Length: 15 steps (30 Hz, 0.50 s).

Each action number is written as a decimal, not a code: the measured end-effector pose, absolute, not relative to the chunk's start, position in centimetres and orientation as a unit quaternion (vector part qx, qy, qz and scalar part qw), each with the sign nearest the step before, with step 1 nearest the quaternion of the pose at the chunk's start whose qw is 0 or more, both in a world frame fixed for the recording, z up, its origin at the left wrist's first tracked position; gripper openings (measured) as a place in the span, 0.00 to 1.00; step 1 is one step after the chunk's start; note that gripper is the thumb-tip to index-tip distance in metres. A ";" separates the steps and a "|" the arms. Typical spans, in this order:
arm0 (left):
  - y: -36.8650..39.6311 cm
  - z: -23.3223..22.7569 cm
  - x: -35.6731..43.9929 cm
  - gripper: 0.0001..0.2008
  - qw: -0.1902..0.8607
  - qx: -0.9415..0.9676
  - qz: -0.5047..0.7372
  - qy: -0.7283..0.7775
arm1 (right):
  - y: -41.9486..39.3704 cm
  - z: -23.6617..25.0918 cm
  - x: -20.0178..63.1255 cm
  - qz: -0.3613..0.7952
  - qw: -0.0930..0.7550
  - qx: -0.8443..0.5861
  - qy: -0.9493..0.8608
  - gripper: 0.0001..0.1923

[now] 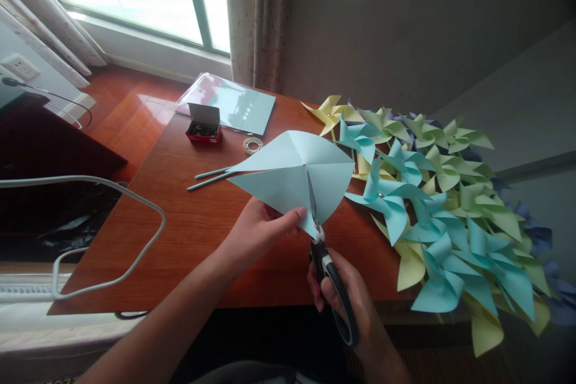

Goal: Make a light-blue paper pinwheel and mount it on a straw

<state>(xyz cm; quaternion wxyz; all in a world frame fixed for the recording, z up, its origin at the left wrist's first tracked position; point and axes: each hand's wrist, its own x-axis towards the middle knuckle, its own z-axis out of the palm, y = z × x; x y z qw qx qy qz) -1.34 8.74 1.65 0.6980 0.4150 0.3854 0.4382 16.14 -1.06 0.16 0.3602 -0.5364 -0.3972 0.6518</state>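
Note:
My left hand point(270, 222) pinches the lower edge of a light blue sheet of paper point(274, 177), thumb on top. The paper has creases that meet near a small red dot, and a slit runs in from its left side. My right hand point(342, 288) grips the black-and-white handles of a pair of scissors point(319, 240). Their blades lie at the paper's near corner, pointing toward the creased middle. Two thin blue sticks point(209, 179) rest on the table to the left, partly under the paper.
Many finished paper pinwheels point(382, 195) in blue, yellow, green and purple crowd the right side. A small open red box point(204, 132), a tape roll point(252, 145) and a packet of paper point(243, 105) lie at the back. A white cable point(148, 210) loops at the left.

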 end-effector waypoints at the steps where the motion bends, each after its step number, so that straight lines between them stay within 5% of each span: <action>1: 8.7 1.7 -1.3 0.07 0.698 0.415 0.436 0.388 | -1.0 0.1 16.2 0.654 0.356 -0.533 -0.403 0.28; 15: 8.7 1.6 -1.3 0.07 0.722 0.429 0.400 0.367 | -0.8 0.6 15.8 0.641 0.372 -0.552 -0.382 0.27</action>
